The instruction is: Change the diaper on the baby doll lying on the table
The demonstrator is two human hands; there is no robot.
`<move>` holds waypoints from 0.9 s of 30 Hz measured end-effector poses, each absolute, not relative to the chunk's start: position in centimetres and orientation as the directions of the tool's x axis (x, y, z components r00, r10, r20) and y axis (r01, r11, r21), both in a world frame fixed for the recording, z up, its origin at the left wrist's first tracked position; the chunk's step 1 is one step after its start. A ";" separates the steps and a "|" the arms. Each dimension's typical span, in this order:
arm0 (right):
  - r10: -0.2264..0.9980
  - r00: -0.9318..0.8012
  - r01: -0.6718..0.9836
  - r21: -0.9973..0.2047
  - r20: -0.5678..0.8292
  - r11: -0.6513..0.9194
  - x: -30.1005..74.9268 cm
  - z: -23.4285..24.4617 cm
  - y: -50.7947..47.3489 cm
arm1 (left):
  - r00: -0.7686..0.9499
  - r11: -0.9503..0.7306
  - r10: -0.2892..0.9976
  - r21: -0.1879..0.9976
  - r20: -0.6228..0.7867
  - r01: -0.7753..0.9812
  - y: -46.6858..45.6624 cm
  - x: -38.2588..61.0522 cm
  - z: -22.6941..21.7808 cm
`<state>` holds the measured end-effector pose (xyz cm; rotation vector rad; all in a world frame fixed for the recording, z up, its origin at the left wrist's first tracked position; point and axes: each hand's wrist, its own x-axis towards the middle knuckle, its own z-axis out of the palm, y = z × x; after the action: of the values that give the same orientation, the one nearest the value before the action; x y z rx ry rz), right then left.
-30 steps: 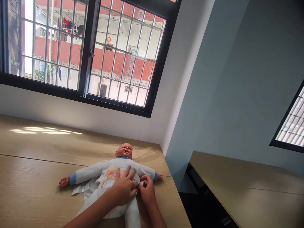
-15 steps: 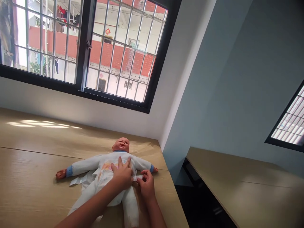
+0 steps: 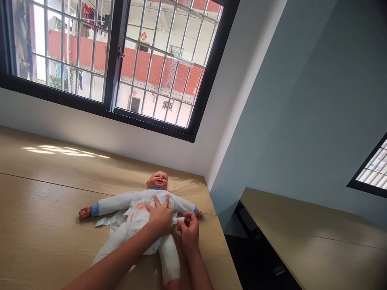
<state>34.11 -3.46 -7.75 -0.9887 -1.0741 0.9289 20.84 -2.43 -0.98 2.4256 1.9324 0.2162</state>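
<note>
Head view, live: left hand [image 3: 160,216] spreads flat on the baby doll's [image 3: 142,200] diaper [image 3: 134,229], right hand [image 3: 189,232] pinches its white tab [image 3: 178,220] just beside, doll lying on the worktop [image 3: 45,209]; a slackening pinch could let that tab slip free.

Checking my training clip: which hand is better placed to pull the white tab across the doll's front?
Probably the right hand: its fingers pinch the white tab, while the left hand lies spread on the doll's front.
</note>
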 end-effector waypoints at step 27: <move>0.930 -0.153 -0.164 -0.936 0.335 0.311 30.8 -7.3 -3.2 | 0.295 -0.287 0.955 0.338 0.026 0.896 -2.5 19.1 0.2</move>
<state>30.80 -3.21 -7.26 -0.7736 -1.3731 1.1460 19.13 -2.54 0.16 2.3067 1.6931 0.3264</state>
